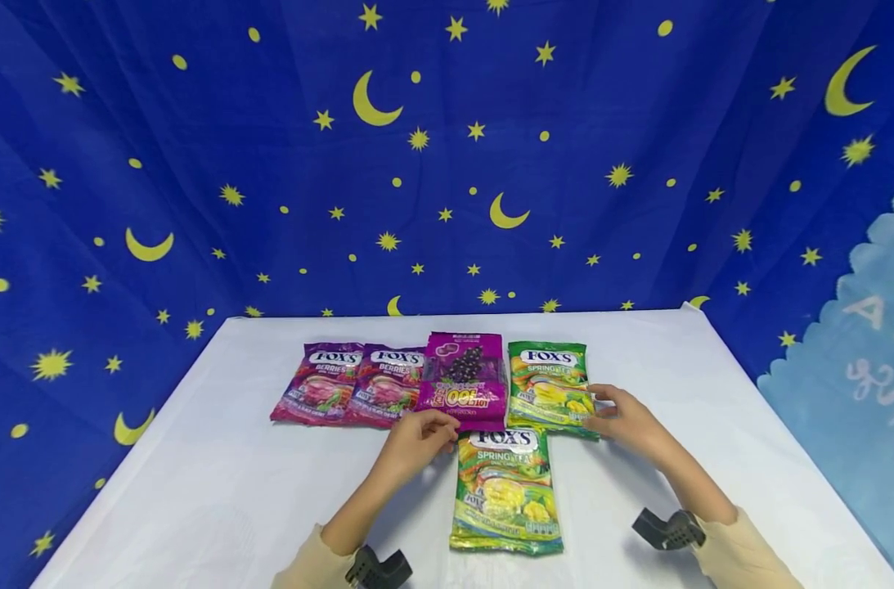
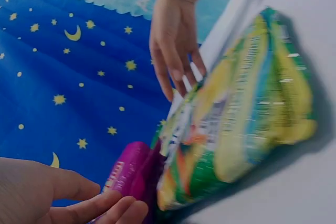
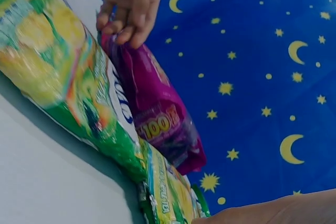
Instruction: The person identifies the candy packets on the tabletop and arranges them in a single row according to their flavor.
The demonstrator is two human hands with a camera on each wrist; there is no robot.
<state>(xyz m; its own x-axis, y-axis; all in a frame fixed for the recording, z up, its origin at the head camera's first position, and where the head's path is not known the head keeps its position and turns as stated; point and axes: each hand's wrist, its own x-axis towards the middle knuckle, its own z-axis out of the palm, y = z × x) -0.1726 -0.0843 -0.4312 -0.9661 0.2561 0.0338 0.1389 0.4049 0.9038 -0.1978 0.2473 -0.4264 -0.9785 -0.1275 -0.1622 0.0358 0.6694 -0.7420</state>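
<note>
A purple candy bag with dark grapes [image 1: 462, 376] lies in the back row, its printing upside down. My left hand [image 1: 417, 442] touches its lower left corner with loosely bent fingers, beside the top of the near green Fox's Spring Tea bag [image 1: 504, 491]. To the right of the purple bag lies another green Spring Tea bag [image 1: 550, 380]. Along that bag's right edge my right hand [image 1: 626, 421] rests its fingertips. In the left wrist view the fingers of the right hand [image 2: 176, 45] hang fairly straight and spread.
Two purple-red Fox's Berries bags [image 1: 321, 384] lie side by side at the left, the second partly under the purple grape bag. A white-covered table [image 1: 196, 491] bears everything. A blue moon-and-star cloth [image 1: 447, 164] stands behind and at the sides.
</note>
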